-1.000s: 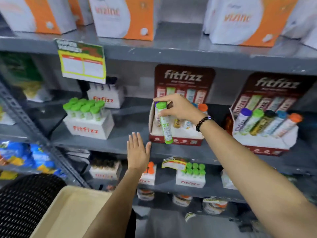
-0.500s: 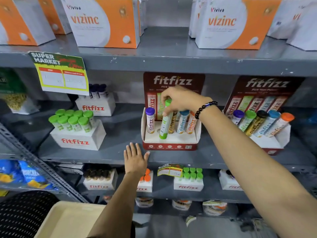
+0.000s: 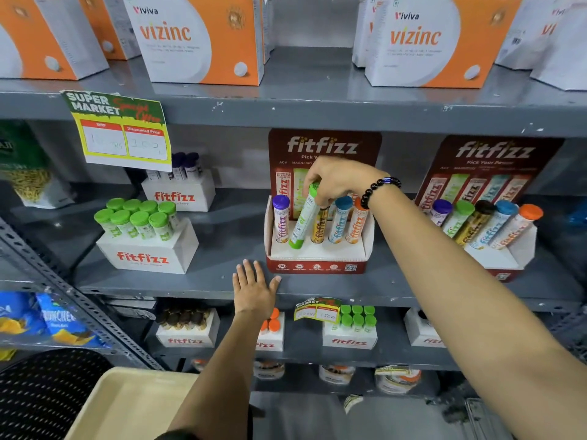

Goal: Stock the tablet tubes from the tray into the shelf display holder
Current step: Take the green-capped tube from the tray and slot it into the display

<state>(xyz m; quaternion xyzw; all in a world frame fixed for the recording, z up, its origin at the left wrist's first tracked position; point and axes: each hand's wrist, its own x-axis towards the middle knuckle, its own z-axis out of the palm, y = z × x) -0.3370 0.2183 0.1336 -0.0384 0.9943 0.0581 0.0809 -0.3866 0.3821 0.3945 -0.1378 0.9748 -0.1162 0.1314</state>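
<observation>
My right hand (image 3: 338, 182) grips the green cap of a green tablet tube (image 3: 303, 219). The tube leans in the second slot of the red fitfizz display holder (image 3: 317, 260) on the middle shelf. A purple tube (image 3: 281, 222) stands to its left, with yellow, blue and orange tubes (image 3: 338, 222) to its right. My left hand (image 3: 254, 289) rests flat, fingers spread, on the shelf edge just left of the holder. The beige tray (image 3: 127, 404) is at the bottom left, and I see no tubes in its visible part.
A second full fitfizz holder (image 3: 495, 236) stands to the right. A white box of green-capped tubes (image 3: 143, 236) sits to the left, another white box (image 3: 181, 192) behind it. Vizinc cartons (image 3: 200, 39) fill the top shelf. More fitfizz boxes sit below. A price card (image 3: 120, 131) hangs on the left.
My right hand brought the green tube from in front of the holder down into its second slot. The left hand settled on the shelf edge. The view shifted slightly.
</observation>
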